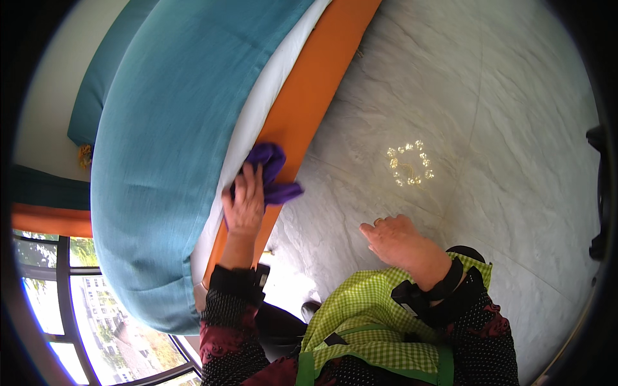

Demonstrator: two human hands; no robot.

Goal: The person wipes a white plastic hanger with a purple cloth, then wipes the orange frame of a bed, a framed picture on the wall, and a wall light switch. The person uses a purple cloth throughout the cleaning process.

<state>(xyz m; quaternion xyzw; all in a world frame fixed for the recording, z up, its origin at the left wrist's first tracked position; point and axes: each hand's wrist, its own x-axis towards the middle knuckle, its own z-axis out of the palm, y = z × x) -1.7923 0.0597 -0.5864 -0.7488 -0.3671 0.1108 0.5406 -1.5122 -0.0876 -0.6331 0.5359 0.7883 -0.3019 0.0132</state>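
My left hand [246, 205] presses a purple cloth [268, 161] against the orange side rail of a bed [294, 113], next to the white sheet edge [256, 103]. One end of the cloth sticks out over the rail's outer edge. The fingers are spread over the cloth, and part of it is hidden beneath them. My right hand [393, 239] hangs over the grey marbled floor with its fingers curled; it wears a ring, and no object shows in it. A teal bed cover [164, 144] lies over the mattress to the left of the rail.
A large window [96, 309] is at the lower left, below a dark green and orange curtain [50, 219]. Light from a lamp reflects on the marbled floor [521, 193] at the right. A shoe [310, 309] shows beside the checked green apron [367, 299].
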